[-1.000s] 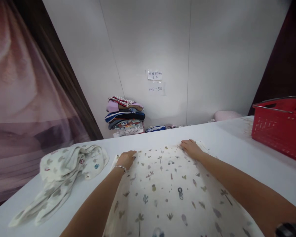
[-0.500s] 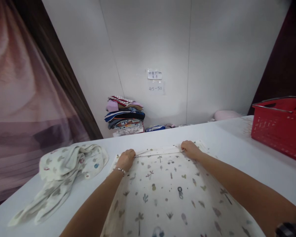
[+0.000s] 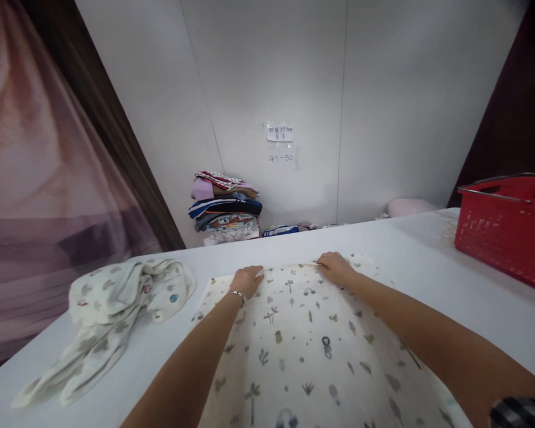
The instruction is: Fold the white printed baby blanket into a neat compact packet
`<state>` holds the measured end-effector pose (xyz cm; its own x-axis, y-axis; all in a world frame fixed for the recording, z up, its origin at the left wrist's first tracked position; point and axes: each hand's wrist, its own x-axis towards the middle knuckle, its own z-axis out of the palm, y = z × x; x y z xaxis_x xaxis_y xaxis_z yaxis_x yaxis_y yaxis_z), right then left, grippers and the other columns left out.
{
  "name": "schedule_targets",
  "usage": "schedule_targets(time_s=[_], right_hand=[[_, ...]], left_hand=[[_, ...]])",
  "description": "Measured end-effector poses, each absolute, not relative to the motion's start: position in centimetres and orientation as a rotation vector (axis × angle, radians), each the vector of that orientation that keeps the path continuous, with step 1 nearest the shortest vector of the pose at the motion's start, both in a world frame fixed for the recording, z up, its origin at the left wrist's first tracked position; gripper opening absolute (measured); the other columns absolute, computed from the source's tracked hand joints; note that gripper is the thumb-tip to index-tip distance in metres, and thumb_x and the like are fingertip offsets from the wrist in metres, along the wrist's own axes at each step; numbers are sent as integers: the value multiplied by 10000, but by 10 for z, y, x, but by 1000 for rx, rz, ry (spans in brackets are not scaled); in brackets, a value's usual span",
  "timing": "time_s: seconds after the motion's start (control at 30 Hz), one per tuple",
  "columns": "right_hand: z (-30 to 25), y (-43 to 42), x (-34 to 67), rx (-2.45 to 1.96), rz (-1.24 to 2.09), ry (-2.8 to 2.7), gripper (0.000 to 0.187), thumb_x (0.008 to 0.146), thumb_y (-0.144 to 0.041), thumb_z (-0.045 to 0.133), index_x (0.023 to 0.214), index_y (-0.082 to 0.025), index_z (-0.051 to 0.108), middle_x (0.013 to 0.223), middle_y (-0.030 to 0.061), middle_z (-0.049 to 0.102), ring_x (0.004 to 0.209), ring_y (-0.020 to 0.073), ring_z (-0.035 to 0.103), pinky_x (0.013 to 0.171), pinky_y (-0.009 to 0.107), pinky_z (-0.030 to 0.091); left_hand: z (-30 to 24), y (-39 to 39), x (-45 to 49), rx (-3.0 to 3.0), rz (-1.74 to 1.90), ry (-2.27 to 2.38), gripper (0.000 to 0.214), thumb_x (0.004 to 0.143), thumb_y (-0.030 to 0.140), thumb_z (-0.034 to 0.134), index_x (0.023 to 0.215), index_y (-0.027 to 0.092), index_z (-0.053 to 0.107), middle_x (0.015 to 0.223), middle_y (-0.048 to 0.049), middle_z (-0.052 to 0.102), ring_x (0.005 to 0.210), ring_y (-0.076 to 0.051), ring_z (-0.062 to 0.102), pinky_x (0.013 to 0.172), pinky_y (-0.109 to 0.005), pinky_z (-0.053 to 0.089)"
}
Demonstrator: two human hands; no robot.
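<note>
nearest, at the lower right corner, a checked sleeve cuff (image 3: 524, 413) rings the right forearm. the printed cloth (image 3: 303, 351) lies on the table (image 3: 419, 279) straight ahead of the person, its near end running out of view. judging by how it lies, its middle is opened out and nearly flat; what looks unsettled is the border, with uneven sides and far corners reaching past the hands. no full fold across it can be seen. it is off-white, soft and thin-looking, printed with small muted palms, leaves and rainbows.

to the left, a second cloth (image 3: 125, 294) sits crumpled and apart from both hands, so it seems undealt with. it looks thicker and plusher, a loose rounded heap with twisted tails trailing nearward.

at the printed cloth's far edge, the left hand (image 3: 248, 280), a bracelet (image 3: 238, 295) on its wrist, seems to pinch the fabric between thumb and fingers. the right hand (image 3: 336, 268) appears to do likewise, well apart from it; fingertips are partly hidden.

farther right stands a red basket (image 3: 503, 235), stiff plastic with pierced walls and a thin metal handle. beyond the table rises a floppy, layered stack of textiles (image 3: 227, 205), against a smooth pale wall (image 3: 383, 107) bearing paper labels (image 3: 280, 158).
</note>
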<state>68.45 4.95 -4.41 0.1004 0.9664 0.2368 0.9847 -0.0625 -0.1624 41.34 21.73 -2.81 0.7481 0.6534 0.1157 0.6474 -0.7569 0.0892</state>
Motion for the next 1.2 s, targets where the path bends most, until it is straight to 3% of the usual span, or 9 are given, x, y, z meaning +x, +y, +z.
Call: schedule_targets(time_s=[0.23, 0.33, 0.4, 0.53, 0.7, 1.03, 1.2], right_hand=[[-42, 41, 677, -1979, -27, -2076, 200, 689, -65, 451, 757, -170, 607, 826, 51, 627, 834, 178, 528, 785, 277, 323], [-41, 41, 674, -1997, -20, -2038, 130, 752, -169, 477, 781, -173, 603, 828, 55, 628, 812, 182, 535, 764, 279, 337], [-40, 45, 673, -2052, 32, -1960, 177, 815, -247, 441, 810, -174, 603, 837, 60, 633, 804, 181, 545, 725, 269, 353], [-38, 55, 671, -2226, 258, -1729, 259, 862, -294, 387, 964, -194, 603, 988, 62, 643, 869, 177, 569, 673, 241, 379], [-34, 66, 667, -2391, 324, -1674, 287, 844, -279, 422, 1054, -202, 601, 1090, 76, 623, 950, 212, 567, 687, 260, 394], [-33, 72, 664, -2447, 242, -1736, 253, 817, -204, 448, 966, -185, 652, 1044, 111, 604, 927, 228, 554, 666, 278, 393], [-35, 70, 666, -2402, 169, -1774, 233, 834, -224, 456, 939, -167, 655, 1087, 118, 558, 1021, 232, 490, 717, 268, 380]], left_hand=[[-22, 208, 412, 2974, 294, 1005, 222, 809, 156, 411, 927, 201, 593, 1057, -82, 585, 1023, -215, 494, 860, -353, 368], [-19, 205, 405, 2986, 298, 941, 216, 805, 142, 397, 881, 211, 587, 1003, -70, 600, 993, -199, 505, 884, -343, 354], [-19, 204, 402, 2966, 263, 935, 198, 796, 149, 412, 867, 213, 586, 908, -53, 628, 919, -185, 541, 851, -319, 375], [-20, 204, 403, 2879, 213, 1023, 240, 852, 263, 368, 989, 228, 562, 825, -23, 665, 778, -162, 591, 715, -272, 413], [-23, 209, 412, 2840, 172, 1084, 319, 877, 391, 328, 935, 234, 599, 918, -24, 672, 834, -158, 600, 737, -270, 408], [-30, 214, 419, 2857, 122, 1134, 301, 854, 336, 387, 1051, 223, 585, 1069, -55, 574, 995, -185, 543, 822, -305, 405], [-28, 216, 416, 2888, 82, 1063, 325, 850, 315, 396, 1134, 242, 537, 1155, -44, 547, 1086, -190, 484, 889, -307, 387]])
